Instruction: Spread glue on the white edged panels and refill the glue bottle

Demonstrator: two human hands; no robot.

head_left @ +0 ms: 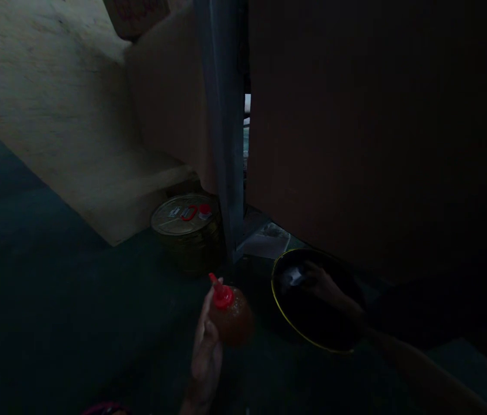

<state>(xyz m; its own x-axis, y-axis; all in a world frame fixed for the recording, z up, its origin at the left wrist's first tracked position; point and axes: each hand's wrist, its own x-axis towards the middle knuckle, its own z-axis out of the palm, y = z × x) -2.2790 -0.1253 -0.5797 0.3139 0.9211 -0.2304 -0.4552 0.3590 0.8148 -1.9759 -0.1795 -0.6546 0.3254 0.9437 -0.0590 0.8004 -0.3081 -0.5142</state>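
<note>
My left hand is wrapped round a squeeze bottle with brownish-orange contents. Its red nozzle cap points up and to the left. On the right, my right hand reaches over the mouth of a dark round container with a yellow rim. A small pale, blurred thing shows right by the fingertips of that hand. Darkness hides the fingers there, so I cannot tell whether they grip it. The container's inside is too dark to make out.
A metal tin with a red handle and red cap stands on the dark floor, beside a grey metal post. A pale panel rises at the left, and a large brown panel stands behind the container.
</note>
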